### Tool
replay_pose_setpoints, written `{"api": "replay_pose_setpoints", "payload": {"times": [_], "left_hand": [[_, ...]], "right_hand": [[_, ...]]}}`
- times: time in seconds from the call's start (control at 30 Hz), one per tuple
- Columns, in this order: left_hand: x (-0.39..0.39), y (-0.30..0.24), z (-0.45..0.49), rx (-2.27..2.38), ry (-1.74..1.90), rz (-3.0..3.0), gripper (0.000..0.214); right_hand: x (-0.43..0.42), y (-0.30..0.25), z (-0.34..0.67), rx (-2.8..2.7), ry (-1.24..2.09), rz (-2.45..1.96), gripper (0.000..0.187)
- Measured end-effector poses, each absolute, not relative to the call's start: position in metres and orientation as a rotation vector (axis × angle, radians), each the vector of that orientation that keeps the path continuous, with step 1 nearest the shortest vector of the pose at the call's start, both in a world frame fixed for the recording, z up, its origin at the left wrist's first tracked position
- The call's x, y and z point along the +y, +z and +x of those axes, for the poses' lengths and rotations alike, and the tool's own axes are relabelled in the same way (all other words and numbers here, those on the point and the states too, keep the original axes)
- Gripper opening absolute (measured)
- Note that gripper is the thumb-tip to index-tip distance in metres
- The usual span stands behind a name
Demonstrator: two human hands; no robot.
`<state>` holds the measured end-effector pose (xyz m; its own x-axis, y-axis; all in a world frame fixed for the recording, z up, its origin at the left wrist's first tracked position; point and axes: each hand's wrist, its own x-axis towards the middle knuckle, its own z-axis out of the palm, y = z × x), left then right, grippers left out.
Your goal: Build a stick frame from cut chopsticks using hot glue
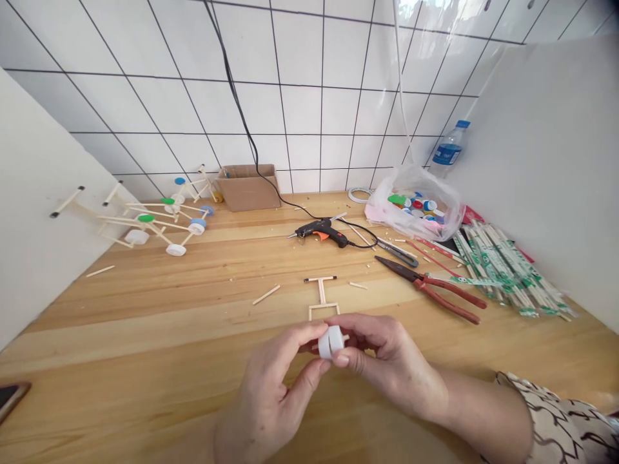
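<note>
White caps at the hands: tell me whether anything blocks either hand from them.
Nothing visible does: the left hand and right hand both touch the white caps directly. The stick frame lies just beyond, partly hidden by the hands, not in between.

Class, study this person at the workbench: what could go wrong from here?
The white caps are pinched between the fingertips of the left hand and right hand, so they might slip. The small stick frame lies just beyond both hands and could get bumped. The glue gun lies on its side on the table; if it is hot, which the picture cannot show, a reaching hand might be burned.
</note>
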<state>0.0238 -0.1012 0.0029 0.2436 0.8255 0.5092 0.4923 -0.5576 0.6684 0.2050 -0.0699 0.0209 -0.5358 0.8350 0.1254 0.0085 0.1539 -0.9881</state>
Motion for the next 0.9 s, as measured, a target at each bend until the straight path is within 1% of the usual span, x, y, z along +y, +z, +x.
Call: {"api": "replay_pose_setpoints", "payload": {"times": [0.3,0.67,0.9], "left_hand": [[-0.1065,0.0098,0.0231,1.242,1.236,2.339,0.027],[-0.1023,0.0104,0.0231,1.150,1.272,2.418,0.026],[-0.0976,0.0083,0.0230,1.156,1.220,2.420,0.024]], "right_hand": [[-0.0727,0.0229,0.2059,-1.793,1.400,-0.787,0.027],[-0.0731,0.0239,0.2013,-1.734,1.460,-0.764,0.026],[-0.0704,0.0238,0.2024,-1.817,1.427,-0.813,0.031]]}}
